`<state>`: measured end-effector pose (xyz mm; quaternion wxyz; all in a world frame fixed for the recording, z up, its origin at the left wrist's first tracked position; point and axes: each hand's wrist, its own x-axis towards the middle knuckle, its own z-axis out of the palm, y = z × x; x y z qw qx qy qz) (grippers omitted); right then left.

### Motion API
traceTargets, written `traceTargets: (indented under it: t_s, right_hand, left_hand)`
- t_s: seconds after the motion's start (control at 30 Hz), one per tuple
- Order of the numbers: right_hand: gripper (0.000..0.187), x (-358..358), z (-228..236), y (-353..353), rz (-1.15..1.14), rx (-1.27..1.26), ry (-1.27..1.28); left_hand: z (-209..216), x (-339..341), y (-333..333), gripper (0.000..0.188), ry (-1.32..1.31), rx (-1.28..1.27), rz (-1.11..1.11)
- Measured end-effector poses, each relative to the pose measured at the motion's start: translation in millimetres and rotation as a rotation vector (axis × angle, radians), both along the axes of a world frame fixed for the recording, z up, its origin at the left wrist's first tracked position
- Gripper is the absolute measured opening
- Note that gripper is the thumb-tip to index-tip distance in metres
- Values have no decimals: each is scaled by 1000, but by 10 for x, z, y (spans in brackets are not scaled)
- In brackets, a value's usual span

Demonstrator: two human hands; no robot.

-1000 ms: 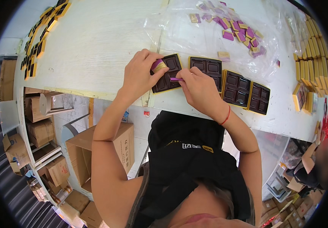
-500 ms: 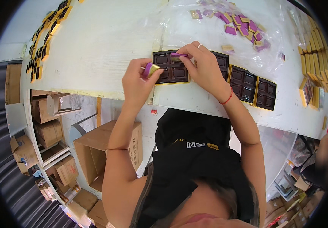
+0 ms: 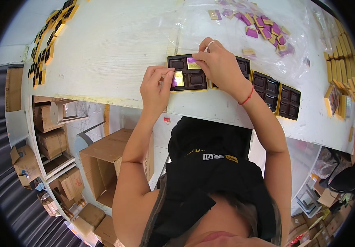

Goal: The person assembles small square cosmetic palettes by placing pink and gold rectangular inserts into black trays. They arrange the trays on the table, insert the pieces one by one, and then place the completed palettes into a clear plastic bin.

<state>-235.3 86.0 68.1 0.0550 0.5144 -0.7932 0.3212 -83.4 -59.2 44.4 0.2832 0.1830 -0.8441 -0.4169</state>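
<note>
A dark brown compartment tray in a gold-edged box (image 3: 196, 82) lies on the white table. One small purple-and-gold wrapped piece (image 3: 179, 78) is at its lower left compartment, with the pinched fingertips of my left hand (image 3: 156, 85) on its left edge. A second wrapped piece (image 3: 192, 64) sits at the upper right compartment. The thumb and index finger of my right hand (image 3: 222, 64) close on its top corner. My right hand and wrist partly cover another such tray (image 3: 243, 68) beside it.
More dark trays (image 3: 265, 88) run to the right along the table's near edge. Several wrapped pieces (image 3: 264, 29) lie on clear plastic film at the back right. Gold boxes (image 3: 342, 74) are stacked at the far right, filled trays (image 3: 45, 53) at the far left. A cardboard box (image 3: 103, 154) stands below the table.
My left hand has brought its wrapped piece down from above the tray to the lower left compartment. The right hand's piece has turned from tilted to flat at the upper right compartment.
</note>
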Motion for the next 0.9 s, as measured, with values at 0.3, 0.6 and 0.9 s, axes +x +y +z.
traceTargets:
  t_s: [0.3, 0.6, 0.9]
  right_hand:
    - [5, 24, -33, -2, 0, 56, 64]
    - [29, 85, -53, 196, 107, 67, 180]
    - [16, 843, 1773, 621, 417, -90, 49]
  left_hand:
    - [81, 48, 138, 34, -117, -333, 29]
    - [182, 3, -33, 24, -22, 37, -172]
    - [210, 111, 104, 39, -235, -432, -228]
